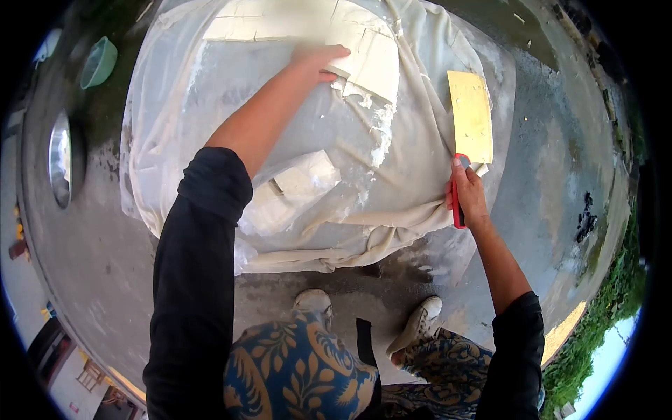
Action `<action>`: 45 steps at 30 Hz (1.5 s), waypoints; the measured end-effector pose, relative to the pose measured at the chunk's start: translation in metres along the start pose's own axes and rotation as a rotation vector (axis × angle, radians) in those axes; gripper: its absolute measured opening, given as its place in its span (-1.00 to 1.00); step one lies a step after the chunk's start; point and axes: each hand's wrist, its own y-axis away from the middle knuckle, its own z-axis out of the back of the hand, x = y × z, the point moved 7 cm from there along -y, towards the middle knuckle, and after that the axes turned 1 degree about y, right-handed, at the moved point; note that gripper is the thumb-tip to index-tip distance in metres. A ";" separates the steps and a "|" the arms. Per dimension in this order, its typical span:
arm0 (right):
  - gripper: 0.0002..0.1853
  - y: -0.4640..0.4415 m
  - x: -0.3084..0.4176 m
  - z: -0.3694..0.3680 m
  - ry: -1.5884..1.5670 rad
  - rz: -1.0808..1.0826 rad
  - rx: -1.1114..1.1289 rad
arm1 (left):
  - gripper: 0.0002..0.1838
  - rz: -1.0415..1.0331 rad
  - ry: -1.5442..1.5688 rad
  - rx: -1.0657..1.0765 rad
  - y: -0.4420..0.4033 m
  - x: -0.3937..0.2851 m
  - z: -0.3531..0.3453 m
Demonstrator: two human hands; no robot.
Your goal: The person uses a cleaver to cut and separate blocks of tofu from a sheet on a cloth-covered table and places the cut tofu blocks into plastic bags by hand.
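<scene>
A slab of white tofu [372, 66], cut into blocks, lies on a wet cloth [350, 150] at the far side of the table. My left hand [316, 64] reaches to its near edge, with fingers and thumb closed about a tofu block; its palm side is hidden. My right hand [467, 196] is wrapped round the red handle of a cleaver [471, 115]. The wide yellowish blade points away from me, over the right edge of the cloth. White crumbs [381, 136] trail from the slab. Nearer to me, a clear plastic bag [290, 192] holds pale blocks.
The cloth hangs in folds over the table's near edge. On the ground at left are a green basin [99, 63] and a shiny metal bowl [60, 159]. My shoes [420, 323] stand on wet concrete near the table. Green plants [595, 322] grow at right.
</scene>
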 end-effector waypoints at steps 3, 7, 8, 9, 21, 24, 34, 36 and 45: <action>-0.37 -0.020 -0.012 0.008 0.095 -0.006 -0.002 | -0.54 -0.024 -0.019 -0.029 -0.004 0.001 0.000; -0.37 -0.032 -0.002 0.012 0.463 0.087 -0.030 | -0.55 -0.085 -0.053 -0.105 -0.003 -0.001 0.001; -0.37 -0.034 0.001 0.014 0.463 0.086 -0.030 | -0.55 -0.085 -0.054 -0.104 -0.001 -0.001 -0.001; -0.39 -0.026 0.018 0.008 0.694 0.055 0.046 | -0.55 -0.063 -0.028 -0.112 0.004 -0.002 -0.001; -0.52 -0.032 0.094 -0.087 1.013 0.404 0.284 | -0.44 -0.030 -0.105 -0.088 0.002 -0.005 -0.001; -0.51 -0.037 0.094 -0.087 1.070 0.331 0.363 | -0.44 -0.047 -0.041 -0.031 0.000 -0.005 0.000; -0.53 -0.043 0.092 -0.095 1.044 0.321 0.480 | -0.36 0.084 -0.176 0.146 -0.007 -0.016 -0.006; -0.53 -0.043 0.094 -0.096 0.984 0.414 0.460 | -0.33 0.079 -0.231 0.115 -0.002 -0.013 -0.008; -0.52 -0.043 0.097 -0.097 1.007 0.412 0.511 | -0.39 0.043 -0.015 0.000 0.004 -0.006 -0.012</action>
